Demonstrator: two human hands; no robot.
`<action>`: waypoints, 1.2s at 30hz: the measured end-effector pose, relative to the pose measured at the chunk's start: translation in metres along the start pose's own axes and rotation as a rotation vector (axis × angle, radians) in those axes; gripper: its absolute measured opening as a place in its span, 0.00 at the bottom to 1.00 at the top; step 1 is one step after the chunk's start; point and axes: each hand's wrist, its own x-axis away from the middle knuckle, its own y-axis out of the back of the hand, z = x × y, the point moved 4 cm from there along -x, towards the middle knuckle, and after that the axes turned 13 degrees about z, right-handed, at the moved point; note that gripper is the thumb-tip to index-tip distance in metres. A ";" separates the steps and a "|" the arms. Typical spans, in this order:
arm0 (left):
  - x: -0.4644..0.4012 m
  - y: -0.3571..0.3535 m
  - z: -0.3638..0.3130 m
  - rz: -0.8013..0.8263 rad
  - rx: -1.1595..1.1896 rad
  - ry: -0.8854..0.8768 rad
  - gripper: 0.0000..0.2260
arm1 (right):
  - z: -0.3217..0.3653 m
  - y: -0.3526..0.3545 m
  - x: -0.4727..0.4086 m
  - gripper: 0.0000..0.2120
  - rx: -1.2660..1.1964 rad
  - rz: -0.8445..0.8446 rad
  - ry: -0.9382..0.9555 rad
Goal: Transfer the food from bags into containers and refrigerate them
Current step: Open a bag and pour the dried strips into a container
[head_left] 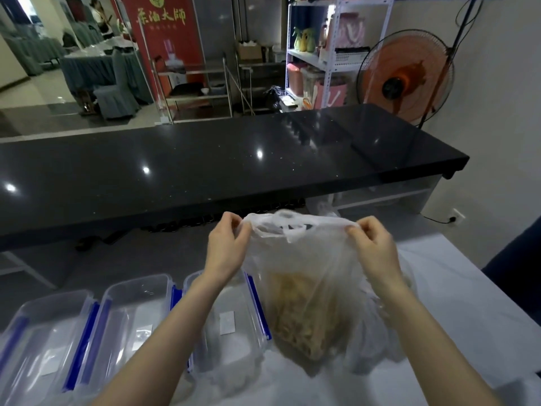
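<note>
On the white table (456, 288):
Bag (307, 288): clear plastic — tan food inside.
Left hand (225, 244): pinches bag's rim.
Right hand (373, 244): pinches opposite rim.

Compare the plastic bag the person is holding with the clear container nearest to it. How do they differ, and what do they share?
The plastic bag is soft and crumpled; the nearest container is rigid and box-shaped. The bag holds tan food; the container looks empty apart from a small white label. The bag is pinched at its top by the left hand and right hand; the container sits untouched on the table. Both are see-through plastic.
</note>
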 end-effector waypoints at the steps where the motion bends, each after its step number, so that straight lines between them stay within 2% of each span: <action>1: 0.001 -0.001 -0.004 0.008 0.033 -0.003 0.04 | 0.003 0.000 -0.001 0.07 -0.050 -0.009 -0.010; 4: 0.002 -0.005 -0.025 0.028 0.078 -0.076 0.05 | 0.026 -0.013 -0.006 0.06 -0.170 0.012 0.022; 9: 0.000 -0.016 -0.050 0.077 -0.009 -0.273 0.06 | 0.064 -0.035 -0.015 0.08 -0.059 0.100 0.151; 11: -0.001 -0.012 -0.049 0.065 0.016 -0.300 0.09 | 0.063 -0.038 -0.021 0.11 -0.035 0.188 0.123; 14: -0.002 -0.008 -0.047 0.117 0.110 -0.310 0.11 | 0.055 -0.048 -0.026 0.20 0.222 0.385 0.082; 16: 0.000 -0.008 -0.050 0.188 0.240 -0.295 0.09 | 0.051 -0.059 -0.025 0.19 0.255 0.467 0.032; 19: 0.005 -0.008 -0.052 0.214 0.374 -0.272 0.12 | 0.049 -0.066 -0.024 0.16 0.331 0.394 0.028; 22: 0.008 -0.006 -0.049 0.211 0.362 -0.241 0.15 | 0.045 -0.067 -0.025 0.15 0.468 0.316 0.041; 27: 0.018 -0.013 -0.049 0.308 0.247 -0.281 0.06 | 0.046 -0.059 -0.025 0.09 0.269 0.234 0.032; 31: 0.019 -0.025 -0.050 0.304 0.025 -0.375 0.08 | 0.053 -0.064 -0.024 0.03 0.165 0.340 0.098; 33: 0.016 -0.025 -0.047 0.230 0.009 -0.386 0.08 | 0.056 -0.065 -0.018 0.10 0.153 0.478 0.099; 36: 0.011 -0.018 -0.039 0.131 0.080 -0.321 0.07 | 0.053 -0.065 -0.007 0.26 0.349 0.712 0.047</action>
